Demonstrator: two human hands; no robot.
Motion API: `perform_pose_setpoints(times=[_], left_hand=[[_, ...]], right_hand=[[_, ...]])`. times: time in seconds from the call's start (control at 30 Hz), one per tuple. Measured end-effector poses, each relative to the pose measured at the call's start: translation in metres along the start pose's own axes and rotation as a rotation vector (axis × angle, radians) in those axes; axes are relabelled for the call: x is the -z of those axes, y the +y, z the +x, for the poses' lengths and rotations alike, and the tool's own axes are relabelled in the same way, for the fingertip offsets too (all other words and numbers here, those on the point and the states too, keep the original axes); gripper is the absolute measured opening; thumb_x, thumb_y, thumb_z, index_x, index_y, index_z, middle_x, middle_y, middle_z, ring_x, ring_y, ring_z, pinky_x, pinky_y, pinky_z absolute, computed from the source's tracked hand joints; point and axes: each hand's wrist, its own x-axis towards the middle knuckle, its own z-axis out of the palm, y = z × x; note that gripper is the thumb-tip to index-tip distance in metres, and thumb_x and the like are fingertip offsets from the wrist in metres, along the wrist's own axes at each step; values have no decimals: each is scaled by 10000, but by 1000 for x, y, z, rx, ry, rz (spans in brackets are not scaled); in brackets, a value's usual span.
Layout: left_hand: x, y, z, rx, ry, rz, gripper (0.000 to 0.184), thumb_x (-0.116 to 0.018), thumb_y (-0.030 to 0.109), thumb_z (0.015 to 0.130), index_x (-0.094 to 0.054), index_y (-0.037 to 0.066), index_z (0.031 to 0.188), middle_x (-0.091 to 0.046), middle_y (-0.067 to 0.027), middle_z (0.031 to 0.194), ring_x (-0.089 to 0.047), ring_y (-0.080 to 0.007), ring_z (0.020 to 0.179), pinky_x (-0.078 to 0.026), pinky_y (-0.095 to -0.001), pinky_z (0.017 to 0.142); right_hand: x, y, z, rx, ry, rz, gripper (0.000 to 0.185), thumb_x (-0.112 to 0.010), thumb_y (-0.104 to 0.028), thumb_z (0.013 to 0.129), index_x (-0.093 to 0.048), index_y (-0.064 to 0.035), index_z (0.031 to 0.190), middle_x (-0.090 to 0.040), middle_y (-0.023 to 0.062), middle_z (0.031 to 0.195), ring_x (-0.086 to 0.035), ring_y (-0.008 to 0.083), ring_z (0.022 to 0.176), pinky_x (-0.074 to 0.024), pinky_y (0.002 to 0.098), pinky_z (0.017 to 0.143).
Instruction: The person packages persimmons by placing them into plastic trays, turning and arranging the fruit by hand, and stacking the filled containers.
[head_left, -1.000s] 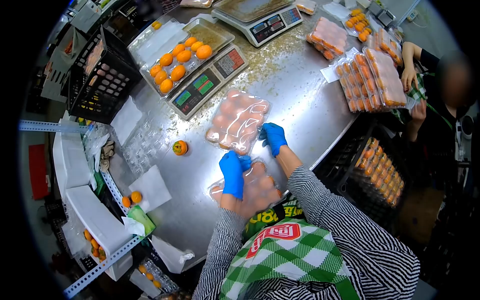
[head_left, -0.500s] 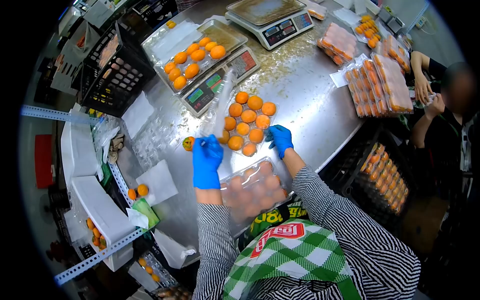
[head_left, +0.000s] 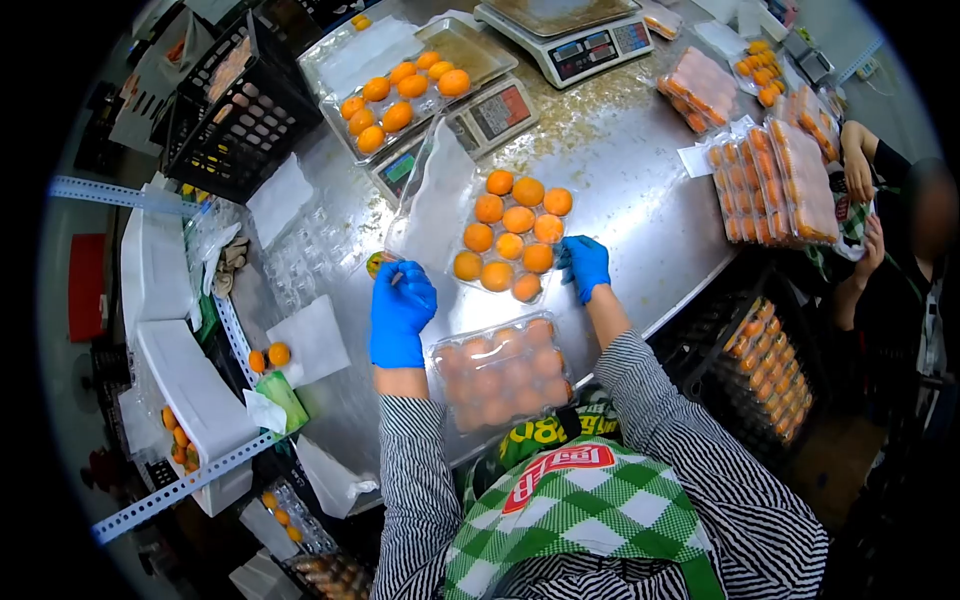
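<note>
An open clear plastic fruit box (head_left: pixel 545 228) lies in front of me, filled with rows of round orange fruits (head_left: pixel 518 220) that look like persimmons. Its see-through lid (head_left: pixel 436 195) is folded out to the left, lined with a white sheet. My left hand (head_left: pixel 404 312), in a blue glove, is closed at the lid's near corner. My right hand (head_left: pixel 585 268), also gloved in blue, grips the box's right edge; its fingertips are partly hidden. Just beyond my left fingers sits a green-and-orange fruit (head_left: pixel 377 263). Nearer my body rests a closed box of fruit (head_left: pixel 503 372).
At the back stand a scale (head_left: pixel 590 50) and a second scale (head_left: pixel 500 115) under a tray of fruit (head_left: pixel 400 95). Stacked fruit packs (head_left: pixel 770 185) are at right, near another person's hands (head_left: pixel 862 190). Black crates (head_left: pixel 235 120) flank the metal table (head_left: pixel 650 250).
The lid has swung from nearly upright over the box's left side to lying further open at left. My left hand moved slightly with it. The view has shifted a little.
</note>
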Motion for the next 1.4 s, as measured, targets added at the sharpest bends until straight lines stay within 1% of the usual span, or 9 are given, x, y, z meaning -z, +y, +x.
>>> perform_pose_setpoints(times=[0.27,0.33,0.5,0.6,0.7,0.77,0.87,1.13,1.4], left_hand=[[31,-49,-30,-55,166,8,121,-517,165,821,-540,108,716,-558,-4,646,-525,-116,550,-442,-230,468],[48,-63,-43,-13,62,-55,136,-538,178,821,-536,97,712,-563,-15,650,-522,-127,542,-458,-240,484],[82,-78,-66,-48,266,-163,201,-558,238,846,-553,66,743,-593,-47,694,-574,-157,602,-497,-249,542],[74,-89,-89,-156,336,-113,209,-565,253,866,-563,60,787,-618,-74,742,-605,-176,651,-525,-260,584],[86,-96,-88,-148,340,-94,184,-566,236,867,-566,69,790,-627,-72,743,-619,-183,655,-532,-284,561],[95,-96,-91,-102,277,-33,190,-566,246,864,-576,72,789,-634,-65,729,-634,-188,663,-526,-291,534],[82,-102,-93,-105,313,71,214,-567,271,858,-596,66,805,-648,-74,746,-638,-195,662,-517,-285,529],[66,-110,-96,-166,360,120,210,-585,266,840,-606,57,841,-655,-95,787,-632,-221,679,-513,-312,554],[59,-122,-82,-183,360,223,220,-578,272,850,-596,56,885,-643,-119,867,-619,-247,754,-516,-328,628]], right_hand=[[33,-44,40,-21,-139,-282,162,-587,-209,793,-634,-55,776,-612,42,667,-533,116,509,-403,251,427],[38,-55,42,-28,-143,-359,147,-590,-202,792,-632,-63,769,-615,37,679,-531,105,516,-412,242,445],[57,-52,51,180,-71,-437,115,-558,-154,818,-647,-86,845,-628,43,702,-534,113,529,-455,249,490],[58,-41,51,514,26,-613,225,-651,-177,779,-646,-54,968,-635,86,865,-591,166,735,-498,300,678],[42,-42,26,625,-45,-641,344,-676,-200,772,-617,-54,1078,-609,114,1037,-587,188,889,-489,326,765],[35,-39,21,627,-29,-801,507,-704,-334,742,-584,-44,1140,-584,170,1073,-578,290,971,-473,384,837],[19,-45,13,664,95,-1103,566,-668,-480,719,-598,-79,1112,-576,179,998,-566,350,929,-473,431,803],[-1,-64,16,579,61,-1272,535,-708,-407,710,-594,-106,1137,-553,169,1059,-562,337,974,-474,408,840],[6,-78,24,581,-163,-1107,463,-734,-297,722,-579,-84,1102,-566,172,1075,-581,340,961,-480,377,835]])
